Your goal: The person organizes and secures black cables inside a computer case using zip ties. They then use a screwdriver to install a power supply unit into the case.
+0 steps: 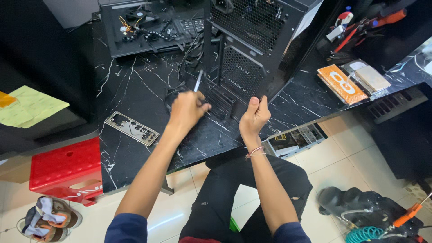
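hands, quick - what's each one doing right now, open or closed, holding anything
left hand: closed on a thin silver tool, tip up by the computer case.
right hand: closed on the case's bottom edge.

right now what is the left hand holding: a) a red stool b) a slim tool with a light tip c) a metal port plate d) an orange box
b: the left hand is closed round a slim tool whose light tip points up toward the black computer case.
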